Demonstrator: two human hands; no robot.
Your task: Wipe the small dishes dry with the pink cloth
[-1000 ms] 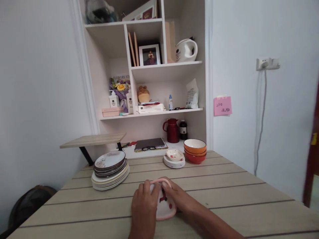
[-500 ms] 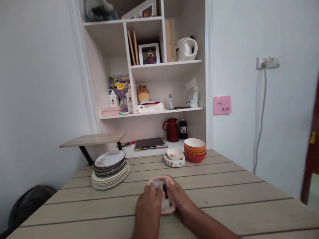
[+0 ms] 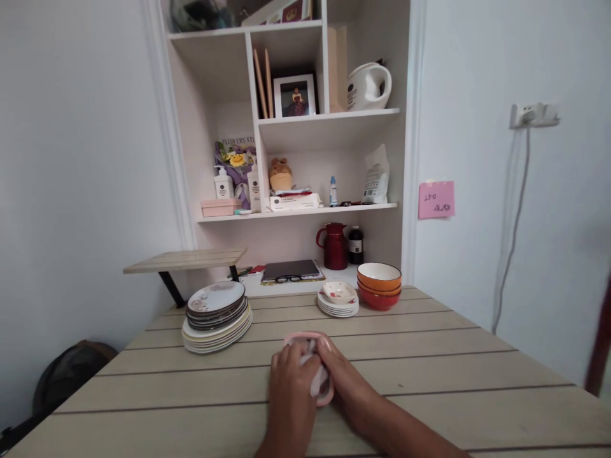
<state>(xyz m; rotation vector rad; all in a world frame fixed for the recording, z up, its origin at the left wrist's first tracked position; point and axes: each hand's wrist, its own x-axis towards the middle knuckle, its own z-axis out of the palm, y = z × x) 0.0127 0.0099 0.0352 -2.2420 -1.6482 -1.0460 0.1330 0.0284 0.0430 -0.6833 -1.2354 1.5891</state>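
Observation:
A small dish with a pink rim is tilted up above the near middle of the wooden table. My right hand grips its right side, with the thumb over the rim. My left hand is inside the dish with fingers bent around a crumpled white tissue or cloth, pressed against the inner surface. Both hands hide most of the dish's inside.
Stacked plates stand at the left beside a raised wooden shelf. Farther back are small white plates with a bowl on top, and stacked orange and red bowls. A red jug stands in the shelving behind.
My left hand has shifted right across the dish, and the white tissue or cloth shows more. The dark and red marks inside are now covered. The camera view has turned slightly left.

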